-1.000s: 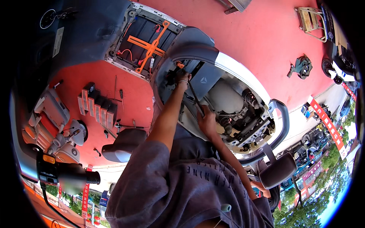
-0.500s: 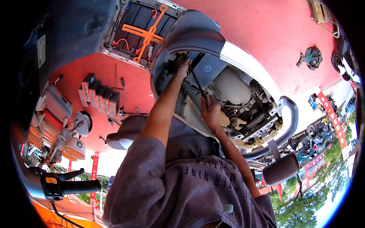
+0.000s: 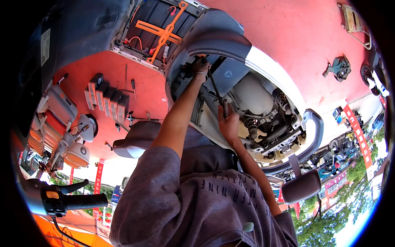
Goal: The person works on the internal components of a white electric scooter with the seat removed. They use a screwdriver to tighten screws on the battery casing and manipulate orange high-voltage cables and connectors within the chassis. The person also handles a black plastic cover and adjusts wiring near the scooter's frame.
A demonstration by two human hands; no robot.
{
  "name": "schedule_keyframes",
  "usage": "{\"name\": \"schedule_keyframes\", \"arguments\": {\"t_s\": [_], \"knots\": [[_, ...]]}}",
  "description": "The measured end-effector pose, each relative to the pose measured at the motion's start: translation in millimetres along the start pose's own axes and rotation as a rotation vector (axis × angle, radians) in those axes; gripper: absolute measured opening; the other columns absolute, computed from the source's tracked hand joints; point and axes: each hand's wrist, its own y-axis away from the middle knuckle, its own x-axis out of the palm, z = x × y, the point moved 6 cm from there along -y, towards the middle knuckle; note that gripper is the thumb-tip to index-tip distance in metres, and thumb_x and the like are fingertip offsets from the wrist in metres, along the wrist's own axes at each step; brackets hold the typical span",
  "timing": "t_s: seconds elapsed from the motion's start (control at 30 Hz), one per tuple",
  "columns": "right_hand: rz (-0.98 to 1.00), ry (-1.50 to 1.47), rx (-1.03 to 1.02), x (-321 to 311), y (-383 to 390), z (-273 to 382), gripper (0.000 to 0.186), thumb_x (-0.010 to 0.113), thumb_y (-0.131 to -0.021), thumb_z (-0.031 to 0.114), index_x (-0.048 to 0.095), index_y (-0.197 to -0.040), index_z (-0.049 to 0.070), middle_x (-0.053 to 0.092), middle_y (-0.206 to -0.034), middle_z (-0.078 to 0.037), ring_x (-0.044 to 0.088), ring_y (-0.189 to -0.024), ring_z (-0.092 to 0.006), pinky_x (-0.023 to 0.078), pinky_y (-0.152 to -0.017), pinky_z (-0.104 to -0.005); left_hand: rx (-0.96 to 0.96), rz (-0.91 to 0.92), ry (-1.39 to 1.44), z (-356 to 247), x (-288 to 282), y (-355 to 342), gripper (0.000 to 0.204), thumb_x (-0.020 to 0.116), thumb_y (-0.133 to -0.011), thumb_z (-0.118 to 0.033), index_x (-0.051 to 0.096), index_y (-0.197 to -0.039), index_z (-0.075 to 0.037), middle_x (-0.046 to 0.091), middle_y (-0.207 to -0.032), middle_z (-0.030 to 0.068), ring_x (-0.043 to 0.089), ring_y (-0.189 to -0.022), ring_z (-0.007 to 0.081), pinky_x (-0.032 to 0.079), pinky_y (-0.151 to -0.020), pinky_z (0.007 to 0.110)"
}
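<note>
Right hand point(image 3: 227, 122) is wrapped tight round the handle of a long driver point(image 3: 215, 89); keep it in line with the shaft. Further in, left hand point(image 3: 200, 67) is curled closed at the tip inside the scooter body point(image 3: 222, 49), steadying it there.

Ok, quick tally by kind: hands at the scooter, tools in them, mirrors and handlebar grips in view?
Hands: 2, left hand and right hand
Long black tool: 1, held by the right hand
Mirrors: 2
Handlebar grip: 1
Total: 6
</note>
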Motion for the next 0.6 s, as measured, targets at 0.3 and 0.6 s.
{"name": "schedule_keyframes", "arguments": {"t_s": [0.3,0.6], "knots": [[0.034,-0.013,0.057,1,-3,-5,0.011,0.050,-0.079,0.008,0.050,-0.085,-0.001,0.048,-0.059,-0.020,0.049,-0.048,-0.0326,0.035,-0.044,-0.0369,0.289,-0.201,-0.706,17,-16,-37,0.035,0.055,-0.076,-0.012,0.049,-0.108,-0.001,0.059,-0.089,0.0105,0.056,-0.076,0.0226,0.045,-0.064,0.031],[0.005,-0.022,0.024,8,-2,3,0.014,0.049,-0.081,0.009,0.050,-0.084,-0.004,0.046,-0.053,-0.014,0.046,-0.045,-0.0205,0.034,-0.042,-0.0331,0.397,-0.281,-1.127,-26,-18,-27,0.032,0.051,-0.076,-0.020,0.050,-0.105,-0.009,0.057,-0.097,0.0169,0.052,-0.092,0.0342,0.040,-0.079,0.042]]}}
